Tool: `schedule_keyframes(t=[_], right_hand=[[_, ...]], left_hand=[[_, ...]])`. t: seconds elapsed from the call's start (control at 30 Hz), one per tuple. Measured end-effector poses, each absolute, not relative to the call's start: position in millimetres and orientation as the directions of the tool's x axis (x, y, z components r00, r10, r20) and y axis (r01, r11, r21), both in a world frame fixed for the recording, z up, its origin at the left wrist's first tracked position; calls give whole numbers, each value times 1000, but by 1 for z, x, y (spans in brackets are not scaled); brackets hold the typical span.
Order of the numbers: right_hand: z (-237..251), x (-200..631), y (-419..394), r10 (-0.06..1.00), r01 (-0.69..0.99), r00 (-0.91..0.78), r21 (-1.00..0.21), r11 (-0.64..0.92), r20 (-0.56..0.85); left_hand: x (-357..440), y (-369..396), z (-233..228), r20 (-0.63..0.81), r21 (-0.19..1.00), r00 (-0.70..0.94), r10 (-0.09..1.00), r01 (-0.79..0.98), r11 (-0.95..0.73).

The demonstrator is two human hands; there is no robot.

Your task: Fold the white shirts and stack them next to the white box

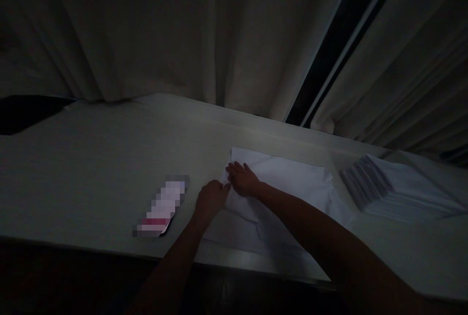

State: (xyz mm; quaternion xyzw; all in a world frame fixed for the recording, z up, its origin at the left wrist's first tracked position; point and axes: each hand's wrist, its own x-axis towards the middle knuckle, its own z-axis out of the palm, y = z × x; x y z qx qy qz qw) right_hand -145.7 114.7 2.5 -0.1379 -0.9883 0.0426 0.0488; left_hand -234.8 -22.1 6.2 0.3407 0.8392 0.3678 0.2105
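A thin white sheet, cloth by its soft creases [288, 173], lies spread on the pale table, with a fold line across its near part. My left hand [212, 200] is at its left edge, fingers curled and thumb along the edge, apparently pinching it. Just beside it, my right hand [243, 178] rests flat on the sheet near the upper left corner, fingers stretched out. My right forearm crosses over the sheet and hides part of its near side. The scene is dim, so fine detail is lost.
Left of my hands a phone [164, 207] with a lit, pixelated screen lies on the table [91, 168]. To the right stands a stack of folded white sheets [405, 188]. Curtains [164, 32] hang behind the table, with a dark gap at the right.
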Motion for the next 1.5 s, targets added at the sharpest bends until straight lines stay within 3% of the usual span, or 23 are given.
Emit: schedule_keyframes(t=[0.1,0.27,0.4,0.5,0.63,0.87,1.0,1.17,1.5], right_hand=[[3,-146,118,296,282,-950,-134,950,99],[13,-158,139,444,425,-876,-135,895,188],[11,-172,153,448,435,-884,-117,893,132],[4,-185,158,453,441,-888,-124,889,86],[-7,-199,166,504,496,-864,-141,857,26],[-18,-217,174,553,539,-830,-152,828,68],[-11,-219,175,560,552,-829,-165,818,3],[-6,-213,166,534,513,-837,-173,841,119],[-20,-212,155,539,519,-834,-165,839,118]], left_hand=[[-236,-32,7,-87,652,-677,731,515,556],[-226,-37,12,14,437,-672,740,670,600],[-220,-34,6,278,270,-466,840,877,397],[-215,-35,-8,326,201,-262,908,958,204],[-206,-41,-25,302,181,-278,912,956,232],[-204,-42,-32,287,194,-346,893,934,300],[-206,-41,-34,282,196,-356,891,930,310],[-208,-41,-35,282,186,-328,901,941,284],[-200,-54,-29,287,188,-359,888,930,315]])
